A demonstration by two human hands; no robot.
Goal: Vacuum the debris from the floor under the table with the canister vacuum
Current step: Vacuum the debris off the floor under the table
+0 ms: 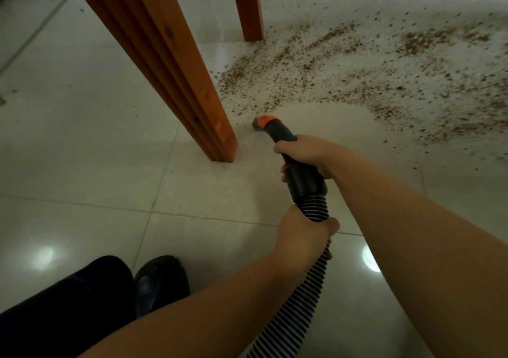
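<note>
Nearest you, your shoe (162,280) is planted on the tile. Your left grip (303,236) has its fingers curled round the ribbed hose (295,302), right where the ribs meet the black cuff. Just ahead, your right grip (308,155) wraps the handle (305,177), thumb side toward the near table leg (176,63). So the right hand leads, the left feeds hose behind it.

The wand's long axis runs from your left hand up and a little left to the orange-collared nozzle (264,122), which sits low over the floor (82,137) just right of that near leg. The debris (357,66) lies beyond and to the right of the nozzle, a broad brown scatter curving from the far leg (248,8) out toward the right edge. A pale patch of tile sits right beside the nozzle. By my reading, your next pass goes forward and rightward.
</note>
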